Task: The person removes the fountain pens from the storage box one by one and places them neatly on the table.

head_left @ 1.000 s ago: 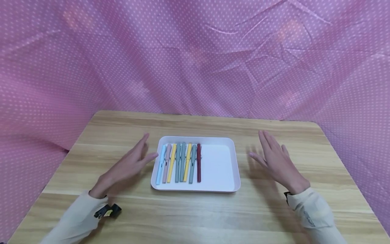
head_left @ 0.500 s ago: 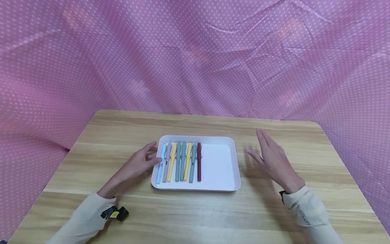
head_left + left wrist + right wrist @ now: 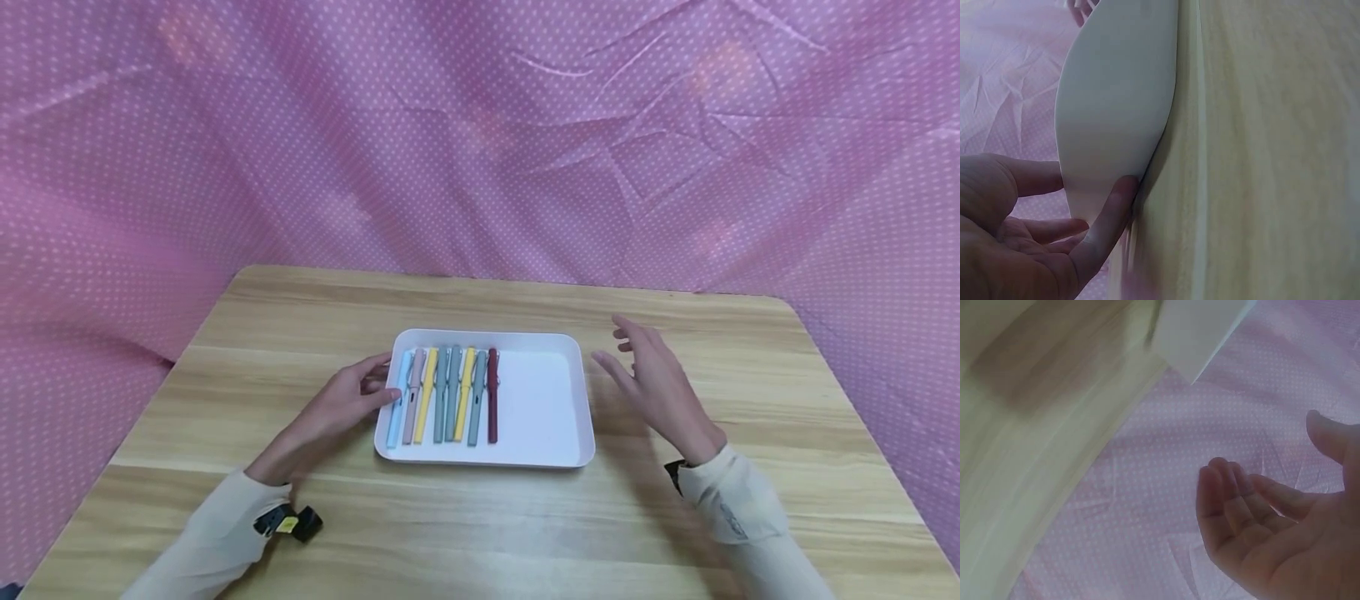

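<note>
A white rectangular tray (image 3: 542, 408) lies on the wooden table, holding a row of capped pens. From the left run a light blue pen (image 3: 397, 404), a mauve pen (image 3: 412, 404), then yellow and grey-green ones, ending in a dark red pen (image 3: 492, 398). My left hand (image 3: 341, 406) holds the tray's left side, thumb over the rim. In the left wrist view, fingers (image 3: 1113, 209) press the outer wall near its bottom edge. My right hand (image 3: 660, 392), loosely bent and holding nothing, hovers right of the tray, apart from it.
The wooden table (image 3: 480, 533) extends around the tray on all sides. Behind it and along both sides hangs a pink dotted cloth (image 3: 480, 150). A black device (image 3: 288, 522) is strapped at the left wrist.
My left hand has moved right onto the tray's left side and taken hold of it. The right hand has come left toward the tray, its fingers bending a little. The pens keep their arrangement.
</note>
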`<state>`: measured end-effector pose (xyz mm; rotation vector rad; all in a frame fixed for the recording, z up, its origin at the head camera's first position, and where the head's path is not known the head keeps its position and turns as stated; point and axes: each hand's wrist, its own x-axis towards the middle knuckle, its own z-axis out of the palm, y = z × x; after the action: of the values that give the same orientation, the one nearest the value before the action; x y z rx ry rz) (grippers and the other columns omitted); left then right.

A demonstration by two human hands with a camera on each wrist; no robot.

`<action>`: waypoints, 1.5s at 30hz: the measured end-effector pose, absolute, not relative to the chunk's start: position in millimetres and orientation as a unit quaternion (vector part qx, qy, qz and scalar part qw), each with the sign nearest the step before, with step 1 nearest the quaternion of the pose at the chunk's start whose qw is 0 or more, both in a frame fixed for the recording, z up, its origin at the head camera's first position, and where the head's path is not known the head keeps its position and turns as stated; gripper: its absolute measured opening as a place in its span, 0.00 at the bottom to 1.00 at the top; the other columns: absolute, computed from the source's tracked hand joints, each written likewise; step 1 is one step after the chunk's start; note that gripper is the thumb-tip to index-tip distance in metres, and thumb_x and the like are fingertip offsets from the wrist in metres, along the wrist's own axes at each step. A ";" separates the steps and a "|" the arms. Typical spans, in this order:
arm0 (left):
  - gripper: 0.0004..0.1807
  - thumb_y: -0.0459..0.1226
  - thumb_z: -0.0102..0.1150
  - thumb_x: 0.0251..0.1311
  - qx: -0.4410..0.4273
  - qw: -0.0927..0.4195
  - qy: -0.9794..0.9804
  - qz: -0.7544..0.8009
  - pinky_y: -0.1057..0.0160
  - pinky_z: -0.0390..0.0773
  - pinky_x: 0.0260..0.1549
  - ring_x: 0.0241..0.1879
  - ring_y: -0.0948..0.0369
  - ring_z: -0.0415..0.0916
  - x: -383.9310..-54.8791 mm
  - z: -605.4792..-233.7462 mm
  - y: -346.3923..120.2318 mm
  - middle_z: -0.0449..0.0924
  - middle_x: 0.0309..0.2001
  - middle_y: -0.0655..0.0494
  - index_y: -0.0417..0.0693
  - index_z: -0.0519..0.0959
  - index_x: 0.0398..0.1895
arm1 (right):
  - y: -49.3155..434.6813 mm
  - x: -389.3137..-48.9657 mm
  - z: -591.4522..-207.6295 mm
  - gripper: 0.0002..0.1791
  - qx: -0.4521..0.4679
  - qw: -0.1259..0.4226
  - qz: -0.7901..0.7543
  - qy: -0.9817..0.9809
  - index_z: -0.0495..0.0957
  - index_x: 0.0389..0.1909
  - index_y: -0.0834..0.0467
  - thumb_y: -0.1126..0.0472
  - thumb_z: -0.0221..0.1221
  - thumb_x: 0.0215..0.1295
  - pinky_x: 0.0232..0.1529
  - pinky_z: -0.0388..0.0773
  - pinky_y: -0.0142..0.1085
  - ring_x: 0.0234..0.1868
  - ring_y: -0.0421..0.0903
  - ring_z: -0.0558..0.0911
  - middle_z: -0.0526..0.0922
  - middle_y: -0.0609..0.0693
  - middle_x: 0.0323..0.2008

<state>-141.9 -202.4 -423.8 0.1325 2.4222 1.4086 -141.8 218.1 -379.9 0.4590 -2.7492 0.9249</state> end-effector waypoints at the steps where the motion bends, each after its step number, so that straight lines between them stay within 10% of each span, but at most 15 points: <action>1: 0.39 0.35 0.59 0.74 0.047 0.167 0.851 0.496 0.53 0.81 0.62 0.62 0.46 0.77 -141.9 -423.9 -202.5 0.72 0.68 0.37 0.37 0.53 0.82 | 215.4 -144.0 -378.7 0.33 0.158 0.099 0.324 -0.927 0.64 0.73 0.72 0.56 0.60 0.78 0.51 0.84 0.58 0.58 0.64 0.78 0.76 0.70 0.60; 45: 0.40 0.36 0.60 0.74 0.052 0.182 0.829 0.527 0.54 0.80 0.62 0.65 0.43 0.75 -142.0 -425.1 -206.1 0.68 0.72 0.35 0.38 0.53 0.82 | 99.4 -186.5 -373.3 0.23 0.080 -0.239 0.325 -0.911 0.81 0.53 0.62 0.44 0.60 0.76 0.42 0.86 0.42 0.36 0.50 0.85 0.85 0.53 0.32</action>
<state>-142.0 -206.1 -425.1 0.1474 2.3396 1.4867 -186.5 99.4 -373.3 0.2994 -3.4030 1.2134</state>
